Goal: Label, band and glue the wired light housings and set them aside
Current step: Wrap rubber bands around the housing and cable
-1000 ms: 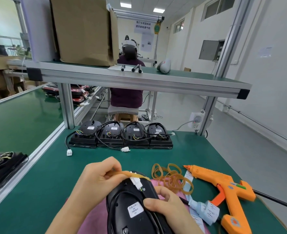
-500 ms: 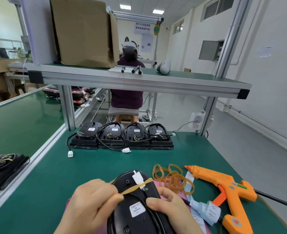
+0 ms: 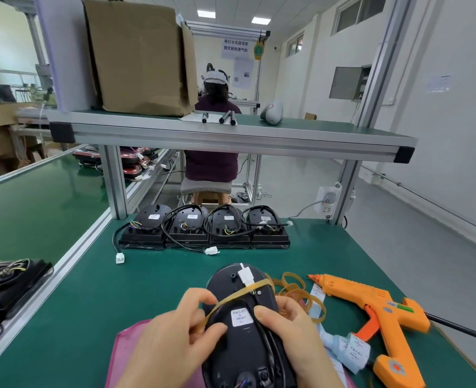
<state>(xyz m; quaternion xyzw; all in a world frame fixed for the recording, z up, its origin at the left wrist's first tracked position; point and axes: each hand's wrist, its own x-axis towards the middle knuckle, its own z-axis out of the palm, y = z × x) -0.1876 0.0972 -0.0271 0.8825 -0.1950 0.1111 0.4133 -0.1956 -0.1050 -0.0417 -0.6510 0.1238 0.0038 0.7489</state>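
A large cardboard box [image 3: 138,57] is stood on the upper shelf [image 3: 231,135]; its top is cut off by the edge of the view, so what is inside cannot be told. A pink tray [image 3: 124,357] is seen at the near edge of the green table [image 3: 91,303], and the light housing [image 3: 245,345] is held over it (whether it rests on the tray cannot be told).

The housing is turned back upward, and a white label [image 3: 241,317] is shown on it. Its long axis is directed away from the person, with the rounded end pointed toward the far edge of the table and leaned a little to the right. A white connector [image 3: 245,276] is laid against that far end, and a tan rubber band [image 3: 239,294] is stretched slantwise across the back just below it.

The band is pinched at its lower left end by the curled fingers of the left hand [image 3: 172,340]. The housing is gripped along its right side by the right hand [image 3: 292,337], the thumb being pressed on the back beside the label.

A loose heap of rubber bands [image 3: 298,292] is seen just right of the housing, and an orange glue gun [image 3: 376,312] is laid further right, with a strip of labels [image 3: 351,348] between them. Four more housings [image 3: 203,231] are lined in a row at the far side of the table, black wires being looped over them
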